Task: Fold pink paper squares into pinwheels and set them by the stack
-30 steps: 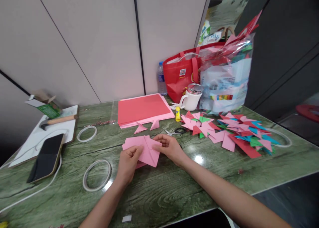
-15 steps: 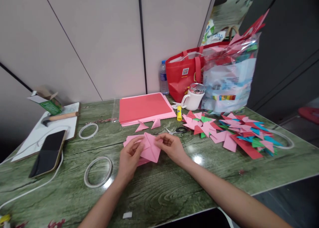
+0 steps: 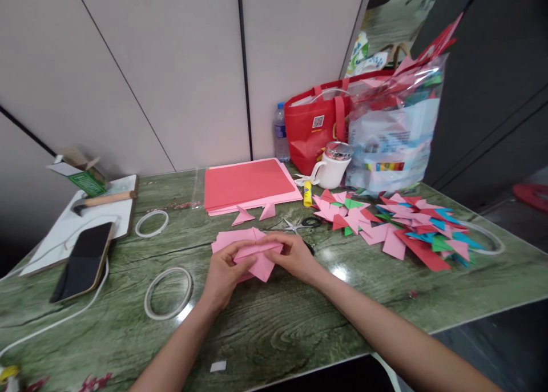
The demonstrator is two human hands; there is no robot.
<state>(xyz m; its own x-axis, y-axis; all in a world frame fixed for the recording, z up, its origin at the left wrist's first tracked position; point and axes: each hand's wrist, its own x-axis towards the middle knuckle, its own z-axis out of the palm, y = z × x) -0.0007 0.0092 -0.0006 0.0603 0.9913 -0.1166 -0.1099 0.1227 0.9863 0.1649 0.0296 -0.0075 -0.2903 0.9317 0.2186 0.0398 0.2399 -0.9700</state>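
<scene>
Between my two hands is a square of pink paper (image 3: 262,266) with creases across it, its upper part bent over. My left hand (image 3: 226,268) pinches its left side, thumb in front and fingers behind. On the right side, my right hand (image 3: 295,256) grips the same paper between thumb and fingers. Beneath it lies a stack of pink paper squares (image 3: 222,239), partly hidden by the left hand. Scissors (image 3: 305,225) with black handles rest just beyond my right hand. Two small folded pink pieces (image 3: 242,215) sit behind the stack.
Red and pink sheets (image 3: 250,184) lie at the back. Right of them stand a glue stick (image 3: 307,194), a white mug (image 3: 334,168) and a red bag (image 3: 310,135). Folded paper pieces (image 3: 349,212) are heaped at right. Tape rings (image 3: 168,316), a phone (image 3: 83,262) and a hammer (image 3: 107,198) lie left.
The pink paper's upper part has been bent over toward me. Both hands have shifted closer together along its fold, and the right hand now covers more of its right corner.
</scene>
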